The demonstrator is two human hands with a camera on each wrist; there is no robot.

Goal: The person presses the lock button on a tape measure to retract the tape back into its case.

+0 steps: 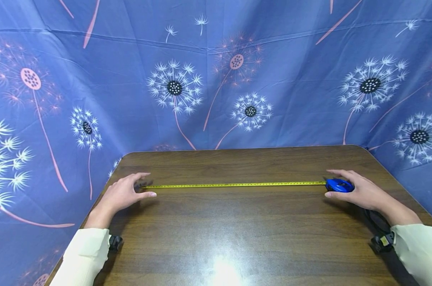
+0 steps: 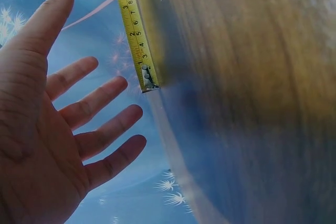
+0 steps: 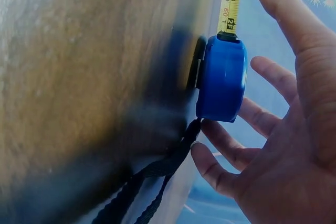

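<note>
Tape measure [image 1: 339, 185], blue case toward the table's right; yellow blade [image 1: 233, 184] drawn out straight to the left, dark strap [image 3: 168, 163] trailing. Left hand [image 1: 121, 192] spread about the metal hook [image 2: 149, 80], right hand [image 1: 366, 192] spread around the case; neither grips. Handling, my judgement: steady the case, pinch the hook, keep the blade flat and untwisted; a loose blade could snap back. Table [image 1: 201, 230]: brown wood grain, glare near front. Beyond: blue dandelion-print cloth [image 1: 294, 99], creased, behind and at both sides.

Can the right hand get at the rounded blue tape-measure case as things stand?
Likely yes: the right hand is open right beside the rounded blue case, with nothing visible blocking it.
</note>
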